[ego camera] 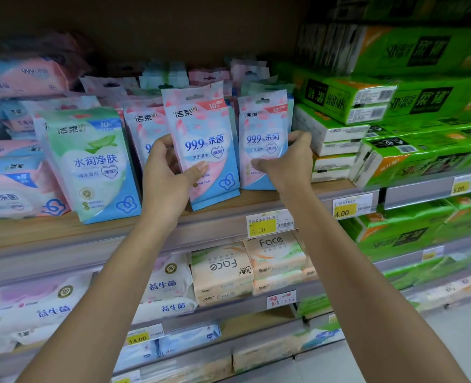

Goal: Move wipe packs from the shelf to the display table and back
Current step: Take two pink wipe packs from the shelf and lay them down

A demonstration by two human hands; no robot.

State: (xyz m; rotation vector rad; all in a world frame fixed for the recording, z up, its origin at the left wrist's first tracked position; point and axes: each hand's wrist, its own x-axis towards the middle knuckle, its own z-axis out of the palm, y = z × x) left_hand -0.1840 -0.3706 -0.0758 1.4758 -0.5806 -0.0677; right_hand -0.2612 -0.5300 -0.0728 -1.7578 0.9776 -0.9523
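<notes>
Wipe pack (204, 128) pinched in the left hand (168, 172), thumb on its face, at the shelf (21, 233) front; right hand (287, 164) grips a second pack (263, 128) standing beside green tissue bundles (394, 100). Judged step — taking from the shelf; next, draw both clear without toppling neighbours.

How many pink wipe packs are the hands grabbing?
2. The left hand holds the middle pink pack; the right hand grips the right pink pack beside it. Another may hide behind the middle one.
</notes>
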